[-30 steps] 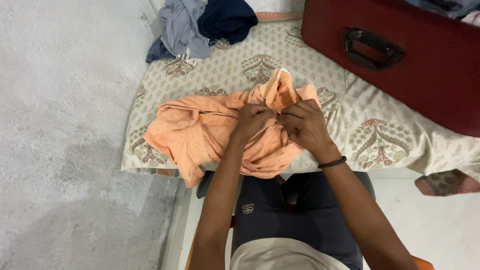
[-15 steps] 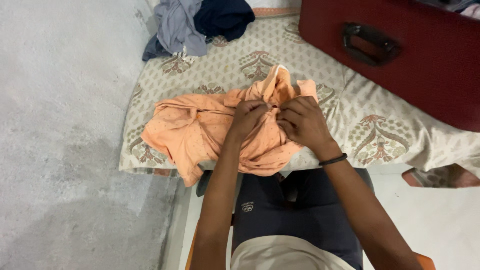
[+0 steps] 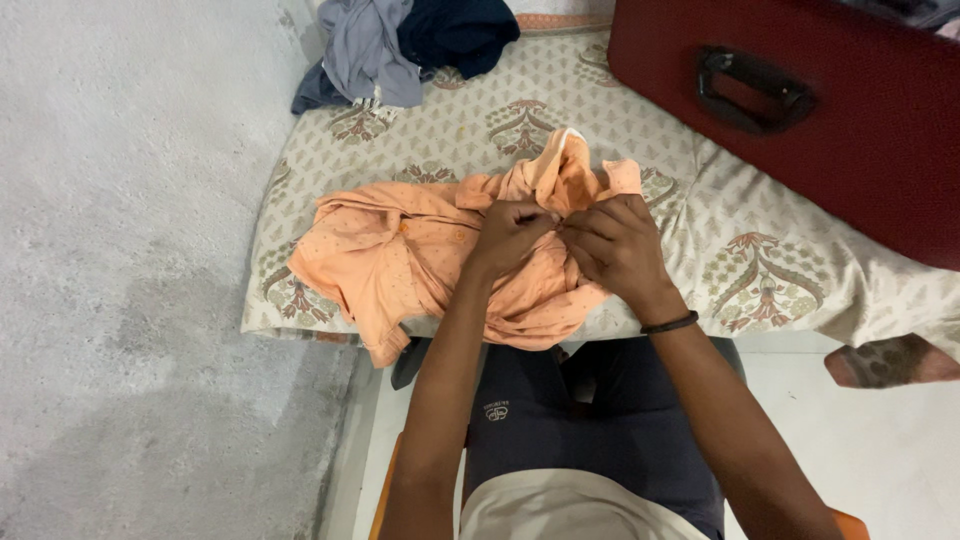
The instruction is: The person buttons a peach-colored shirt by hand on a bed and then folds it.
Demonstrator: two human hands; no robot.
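Head view: left hand (image 3: 508,235) and right hand (image 3: 615,248), fingertips pinched together on peach shirt (image 3: 420,265) (crumpled, spotted), lying on patterned bedspread (image 3: 760,270) near its front edge. Behind: maroon suitcase (image 3: 860,130); grey and navy clothes (image 3: 400,45).

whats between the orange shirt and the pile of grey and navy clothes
In the head view, only bare patterned bedspread lies between the orange shirt and the clothes pile.

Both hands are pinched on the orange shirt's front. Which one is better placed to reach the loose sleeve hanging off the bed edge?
Probably the left hand: the orange shirt spreads to its side, the right hand sits farther away.
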